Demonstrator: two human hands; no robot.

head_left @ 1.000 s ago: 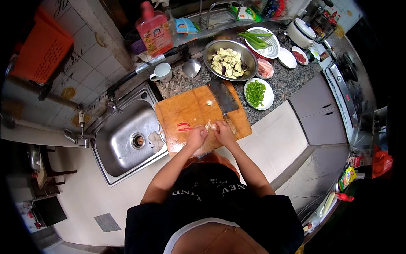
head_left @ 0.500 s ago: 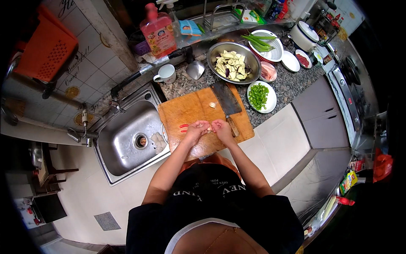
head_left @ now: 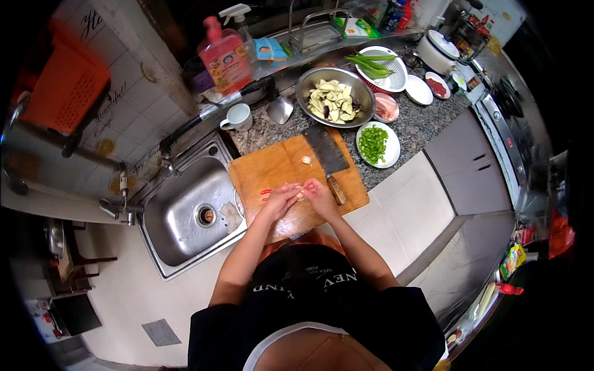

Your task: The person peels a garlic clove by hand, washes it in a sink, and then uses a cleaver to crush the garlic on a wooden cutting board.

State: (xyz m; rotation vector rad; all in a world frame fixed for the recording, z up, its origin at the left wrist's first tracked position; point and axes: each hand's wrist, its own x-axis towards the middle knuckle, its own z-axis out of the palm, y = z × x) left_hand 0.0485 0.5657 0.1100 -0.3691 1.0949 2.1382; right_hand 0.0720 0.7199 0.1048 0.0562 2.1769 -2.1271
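Observation:
My left hand (head_left: pixel 282 201) and my right hand (head_left: pixel 318 196) meet over the near part of the wooden cutting board (head_left: pixel 252 168). Pinched between the fingertips of both is a pale garlic clove (head_left: pixel 301 196), partly covered by the fingers. Another garlic piece (head_left: pixel 307 160) lies on the board beyond them. Thin red chili pieces (head_left: pixel 265 195) rest just left of my left hand. A cleaver (head_left: pixel 327 149) lies flat along the board's right side, its wooden handle close to my right hand.
A steel sink (head_left: pixel 179 213) adjoins the board on the left. Behind stand a white mug (head_left: pixel 238 117), a spatula (head_left: pixel 280 110) and a steel bowl (head_left: pixel 304 99) of cut eggplant. Plates with chopped green pepper (head_left: pixel 373 144) and raw meat (head_left: pixel 386 108) sit at right.
Both hands stay together on the garlic clove, with the right fingers turned slightly. The whole view has shifted a little.

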